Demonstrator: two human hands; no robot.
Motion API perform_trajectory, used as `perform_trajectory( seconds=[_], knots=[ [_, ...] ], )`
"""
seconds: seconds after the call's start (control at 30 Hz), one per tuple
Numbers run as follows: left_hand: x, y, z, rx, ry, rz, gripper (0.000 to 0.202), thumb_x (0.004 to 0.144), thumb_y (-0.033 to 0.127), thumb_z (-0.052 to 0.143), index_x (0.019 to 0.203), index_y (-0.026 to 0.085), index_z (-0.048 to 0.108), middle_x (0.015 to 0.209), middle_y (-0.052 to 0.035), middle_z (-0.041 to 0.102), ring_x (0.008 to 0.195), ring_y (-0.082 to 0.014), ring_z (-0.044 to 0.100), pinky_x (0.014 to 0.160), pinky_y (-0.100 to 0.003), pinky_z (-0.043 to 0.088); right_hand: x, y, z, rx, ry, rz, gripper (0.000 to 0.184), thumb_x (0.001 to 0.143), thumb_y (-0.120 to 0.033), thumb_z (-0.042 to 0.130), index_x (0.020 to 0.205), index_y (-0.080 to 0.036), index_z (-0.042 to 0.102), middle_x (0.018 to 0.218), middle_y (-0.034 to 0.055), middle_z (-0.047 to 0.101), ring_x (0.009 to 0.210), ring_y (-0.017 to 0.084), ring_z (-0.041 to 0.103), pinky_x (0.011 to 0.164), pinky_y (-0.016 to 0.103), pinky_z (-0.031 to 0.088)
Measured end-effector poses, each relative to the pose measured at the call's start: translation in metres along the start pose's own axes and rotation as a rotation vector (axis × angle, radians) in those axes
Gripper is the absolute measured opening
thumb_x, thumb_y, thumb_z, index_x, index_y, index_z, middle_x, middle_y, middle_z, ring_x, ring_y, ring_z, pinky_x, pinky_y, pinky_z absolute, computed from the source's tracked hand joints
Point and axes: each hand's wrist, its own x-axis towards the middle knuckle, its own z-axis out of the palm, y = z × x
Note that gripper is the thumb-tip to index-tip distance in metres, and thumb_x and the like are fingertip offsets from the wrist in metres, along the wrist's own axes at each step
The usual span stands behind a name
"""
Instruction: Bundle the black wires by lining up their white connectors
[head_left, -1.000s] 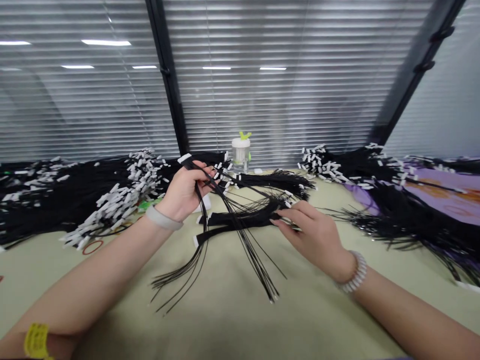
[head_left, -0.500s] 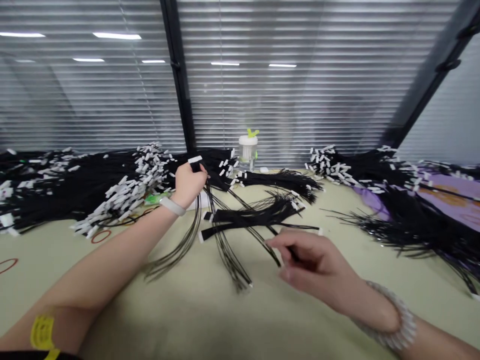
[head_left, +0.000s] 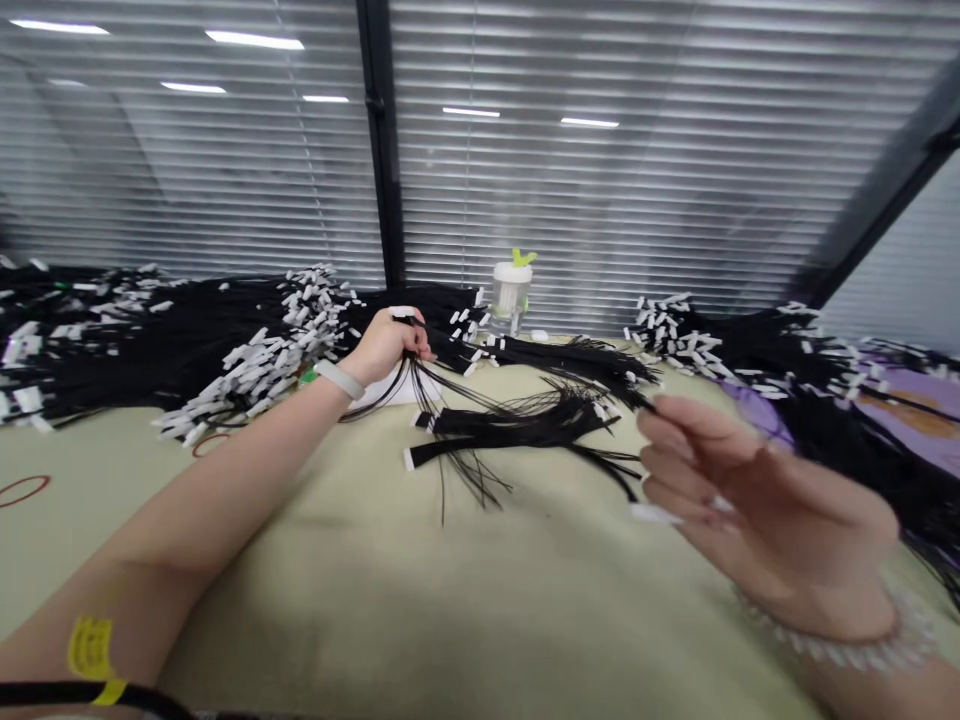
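Observation:
My left hand (head_left: 386, 348) is closed around a black wire harness, whose white connector (head_left: 403, 312) sticks up above the fingers. Its loose thin wires (head_left: 472, 475) fan downward over the table. My right hand (head_left: 765, 510), smeared by motion, is curled with dark wire ends (head_left: 643, 403) at its fingertips. A white plug (head_left: 654, 513) shows against its lower fingers; whether they grip it I cannot tell. Between the hands lies a small stack of black harnesses (head_left: 510, 430), one with a white connector (head_left: 409, 459) at its left end.
Large heaps of black harnesses with white connectors (head_left: 247, 375) fill the left and the right back (head_left: 750, 340). A clear jar with a white lid (head_left: 512, 290) stands by the blinds. Red rubber bands (head_left: 24, 490) lie left. Purple sheeting (head_left: 915, 400) lies right.
My right hand has moved right and slightly up, away from the left hand. The harness wires below my left hand have shifted and hang shorter. The view has turned slightly.

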Motion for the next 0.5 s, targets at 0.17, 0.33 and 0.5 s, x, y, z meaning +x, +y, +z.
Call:
perform_trajectory(
  seconds=[0.17,0.33,0.5],
  knots=[
    [-0.005,0.02,-0.006,0.105,-0.223,0.021,0.011,0.053,0.014,0.06,0.064,0.013,0.06,0.047,-0.0014,0.054,0.033,-0.0108,0.045,0.03,-0.02,0.028,0.016,0.007,-0.039,-0.203,0.172,-0.059,0.056,0.086,-0.031,0.0,0.133,-0.015,0.026,0.085,0.0162,0.046,0.051,0.01,0.03,0.041,0.029,0.023],
    [-0.017,0.042,0.003,0.271,-0.267,0.129,0.021,0.065,0.032,0.059,0.061,0.012,0.065,0.05,-0.0046,0.057,0.038,-0.0088,0.043,0.035,-0.02,0.03,0.015,-0.003,-0.049,-0.04,0.322,-0.095,0.057,0.086,-0.038,0.004,0.135,-0.016,0.024,0.124,0.0188,0.037,0.098,0.025,0.049,0.066,0.041,0.04],
    [-0.026,0.077,0.019,0.405,-0.185,0.279,0.031,0.075,0.038,0.05,0.067,0.013,0.067,0.065,-0.0058,0.063,0.051,-0.0131,0.052,0.048,-0.022,0.038,0.011,-0.03,-0.045,0.062,0.388,-0.192,0.06,0.086,-0.042,0.008,0.133,-0.013,0.028,0.132,0.0142,0.032,0.121,0.029,0.031,0.079,0.048,0.039]
  ],
)
